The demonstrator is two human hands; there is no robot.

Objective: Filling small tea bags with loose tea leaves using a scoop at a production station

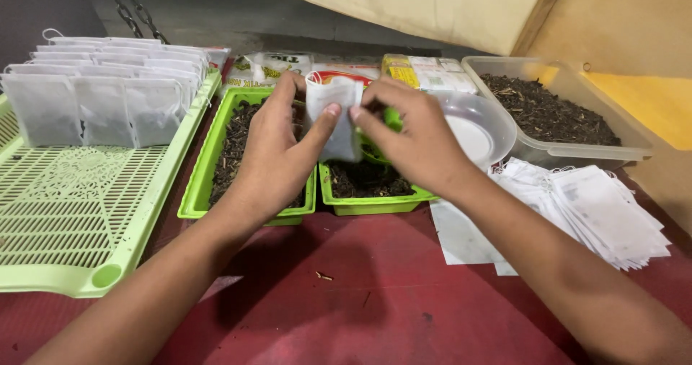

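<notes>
The left hand (270, 148) and right hand (414, 138) are both pinching a small white paper filter sachet (333, 116), holding it upright with its long axis vertical, between the two thumbs and above the green plastic trays of dark dried leaves (216, 156).

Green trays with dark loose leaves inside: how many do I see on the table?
2. One tray lies under the left hand; the other tray sits beside it, below the right hand. The hands hide part of both.
</notes>
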